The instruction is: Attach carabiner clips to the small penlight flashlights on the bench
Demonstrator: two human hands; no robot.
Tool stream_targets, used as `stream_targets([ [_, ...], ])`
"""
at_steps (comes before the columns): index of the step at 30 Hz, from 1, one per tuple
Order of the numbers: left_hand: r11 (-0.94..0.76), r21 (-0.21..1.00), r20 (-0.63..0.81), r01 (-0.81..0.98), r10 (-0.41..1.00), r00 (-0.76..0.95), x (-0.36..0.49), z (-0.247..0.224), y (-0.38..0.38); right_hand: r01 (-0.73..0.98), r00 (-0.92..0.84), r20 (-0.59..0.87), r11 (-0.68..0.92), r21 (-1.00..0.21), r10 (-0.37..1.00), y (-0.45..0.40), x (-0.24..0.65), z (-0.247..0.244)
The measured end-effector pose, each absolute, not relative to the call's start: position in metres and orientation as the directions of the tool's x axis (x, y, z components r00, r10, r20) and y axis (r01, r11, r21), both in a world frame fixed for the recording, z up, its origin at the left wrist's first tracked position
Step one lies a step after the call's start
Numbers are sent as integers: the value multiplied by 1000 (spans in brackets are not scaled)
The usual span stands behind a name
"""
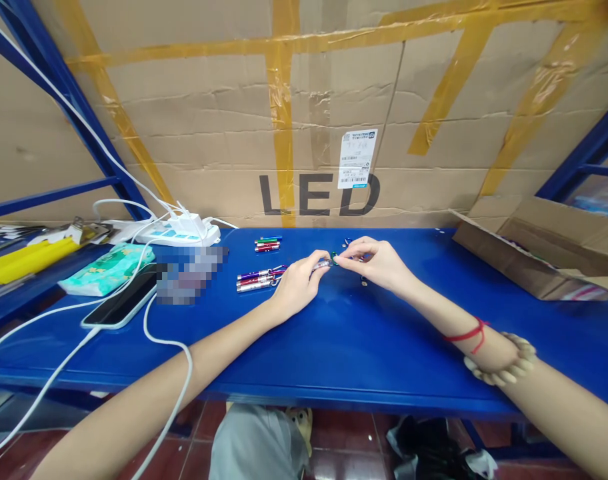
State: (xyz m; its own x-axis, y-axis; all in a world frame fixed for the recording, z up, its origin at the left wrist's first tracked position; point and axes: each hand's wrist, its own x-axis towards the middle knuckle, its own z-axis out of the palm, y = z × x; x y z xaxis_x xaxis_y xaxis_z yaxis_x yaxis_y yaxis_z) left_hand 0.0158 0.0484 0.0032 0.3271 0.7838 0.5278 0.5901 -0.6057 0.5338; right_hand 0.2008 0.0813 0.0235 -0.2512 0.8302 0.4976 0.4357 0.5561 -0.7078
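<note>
Over the middle of the blue table, my left hand [297,285] is closed on a small silver metal tube [321,265], like a keychain penlight. My right hand [383,265] meets it from the right, thumb and fingertips pinched at a tiny green piece [333,257] by the tube's end. Whether this piece is a clip cannot be made out. Purple, red and silver penlights with clips [254,283] lie side by side left of my left hand. Behind them rests a short row of green, red and blue tubes [267,245]. Small metal clips [347,242] lie partly hidden around my right hand.
An open cardboard box [504,257] stands at the right. To the left are a phone [121,300] on a white cable, a tissue pack [107,270] and a power strip [184,230]. A large taped carton [224,140] closes off the back.
</note>
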Motion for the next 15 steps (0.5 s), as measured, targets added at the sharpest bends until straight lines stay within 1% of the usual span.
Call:
stream_targets([
  [3,-596,581,530,554,794,299,15,2,50,442,-204,552,579,-685,809,83,204,29],
  [6,-595,625,538,506,798,272,13,1,53,432,-223,617,644,-631,754,83,206,31],
  [9,-598,652,555,466,795,244,13,2,53,490,-271,671,699,-520,690,81,206,31],
  [12,-611,658,574,440,785,231,13,3,53,605,-311,680,690,-396,663,76,206,32],
  [15,-612,659,573,437,785,236,14,3,52,661,-344,664,674,-331,664,73,206,33],
])
